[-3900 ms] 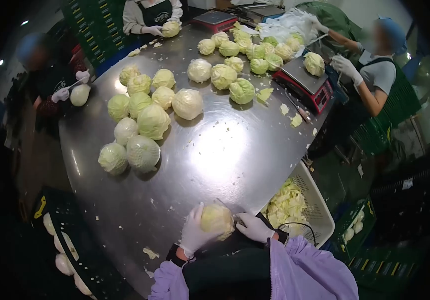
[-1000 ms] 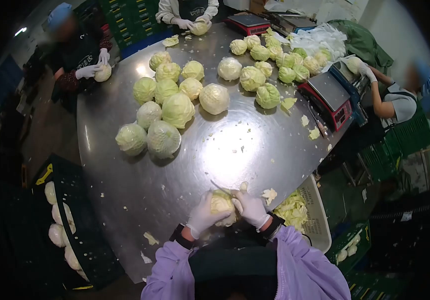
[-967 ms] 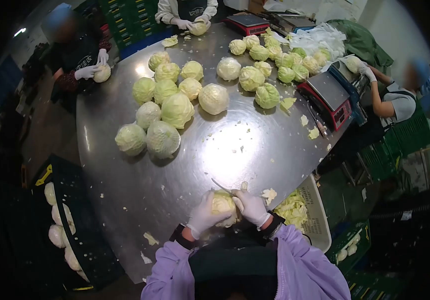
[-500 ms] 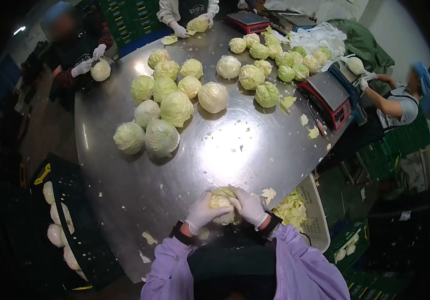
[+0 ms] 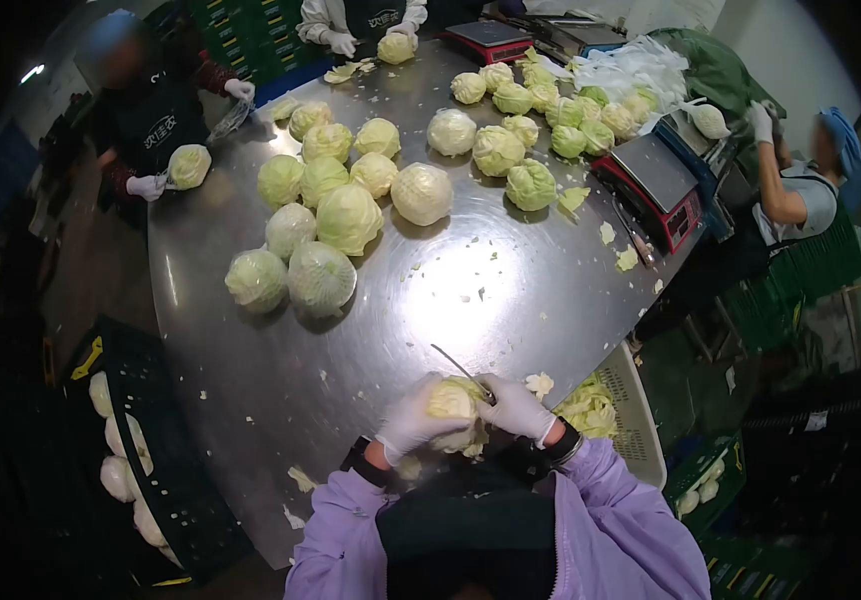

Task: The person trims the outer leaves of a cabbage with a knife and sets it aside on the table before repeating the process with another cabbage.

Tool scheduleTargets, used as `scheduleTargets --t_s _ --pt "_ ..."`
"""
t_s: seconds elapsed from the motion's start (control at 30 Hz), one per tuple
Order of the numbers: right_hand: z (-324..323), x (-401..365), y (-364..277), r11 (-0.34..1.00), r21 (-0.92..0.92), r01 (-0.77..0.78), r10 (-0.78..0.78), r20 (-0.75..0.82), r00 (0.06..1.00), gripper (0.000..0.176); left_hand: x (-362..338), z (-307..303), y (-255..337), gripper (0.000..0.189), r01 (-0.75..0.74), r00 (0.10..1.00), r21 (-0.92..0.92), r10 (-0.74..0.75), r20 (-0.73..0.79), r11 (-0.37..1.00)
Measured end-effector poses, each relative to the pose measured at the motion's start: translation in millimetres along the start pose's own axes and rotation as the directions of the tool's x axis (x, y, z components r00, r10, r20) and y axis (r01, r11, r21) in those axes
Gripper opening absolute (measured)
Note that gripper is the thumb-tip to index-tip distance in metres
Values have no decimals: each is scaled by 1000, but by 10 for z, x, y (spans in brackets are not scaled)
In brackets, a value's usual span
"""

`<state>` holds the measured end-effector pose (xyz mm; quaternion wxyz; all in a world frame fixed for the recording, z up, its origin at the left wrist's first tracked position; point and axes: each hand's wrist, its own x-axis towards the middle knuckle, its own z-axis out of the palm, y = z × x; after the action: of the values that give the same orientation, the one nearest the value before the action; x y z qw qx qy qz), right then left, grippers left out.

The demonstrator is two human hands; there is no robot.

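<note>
A pale cabbage (image 5: 453, 403) is held at the near edge of the metal table (image 5: 280, 400). My left hand (image 5: 416, 416), in a white glove, wraps round its left side. In my gloved right hand (image 5: 513, 407), at the cabbage's right side, is a knife (image 5: 460, 368); its thin dark blade points up and to the left over the cabbage. The knife's handle is mostly hidden in the fingers. Trimmed leaf scraps (image 5: 540, 384) lie on the table just right of my right hand.
Several cabbages (image 5: 348, 220) stand mid-table, some wrapped. Red scales (image 5: 650, 185) are at the right. A white basket of leaves (image 5: 640, 425) stands by my right arm, a dark crate (image 5: 165, 450) at the lower left. Co-workers' hands (image 5: 148, 187) handle cabbages around the table.
My right hand has shifted slightly right, and the knife blade now shows clearly above the cabbage. The co-worker at the right has raised their hands; the left one has spread theirs apart.
</note>
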<state>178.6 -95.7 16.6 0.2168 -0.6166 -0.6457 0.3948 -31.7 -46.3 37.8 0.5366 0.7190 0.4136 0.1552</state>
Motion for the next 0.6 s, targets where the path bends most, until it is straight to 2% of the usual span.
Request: scheduleTargets --t_s 0.03,0.1,0.13,0.2,0.23,0.27,0.3,0.33,0.37,0.4,0.43,0.5,0.53,0.57,0.6 --pt "-26 -5 29 1000 1 -2 2 -3 1000 40 18 37 -8 66 -2 1000 1 2 4 1000" --pt "-67 -16 76 995 -103 21 -18 28 999 41 50 122 -79 67 -63 997 203 69 -27 977" --pt "-112 -20 91 994 -104 18 -15 27 1000 41 62 140 -122 67 -65 997 201 71 -25 977" --pt "-216 -18 89 958 175 -228 188 220 957 41 85 143 -133 68 -101 993 278 112 -26 955" --pt "-168 -25 162 959 171 -228 188 221 957 41 101 136 -132 68 -101 993 275 113 -29 956" --pt "-96 -28 186 999 10 -48 46 121 992 41 118 79 -36 71 -41 998 246 27 60 968" --pt "-57 -24 209 979 -165 121 -116 44 992 42 128 40 14 74 23 987 223 -58 151 974" --pt "-104 -14 258 978 -165 125 -119 46 992 42 142 45 -95 74 24 987 224 -58 148 974" --pt "-294 9 77 995 -6 -98 97 158 983 41 161 57 -298 79 -76 988 200 48 144 977" --pt "-414 24 -12 935 123 -333 285 298 911 40 152 15 -375 83 -176 978 177 153 139 968" --pt "-429 54 89 935 126 -333 284 298 911 40 124 -47 -452 83 -175 979 179 151 140 968" --pt "-431 129 363 789 458 -410 268 345 900 37 56 -210 -478 89 -127 969 23 119 217 992" --pt "-445 146 446 749 505 -429 286 338 897 43 19 -243 -478 89 -126 968 25 118 223 992" --pt "-442 128 387 747 506 -431 287 339 896 43 -34 -259 -477 89 -129 969 10 124 213 992" --pt "-420 110 296 914 328 -241 200 154 968 49 -78 -262 -480 89 -131 971 -4 129 200 991"
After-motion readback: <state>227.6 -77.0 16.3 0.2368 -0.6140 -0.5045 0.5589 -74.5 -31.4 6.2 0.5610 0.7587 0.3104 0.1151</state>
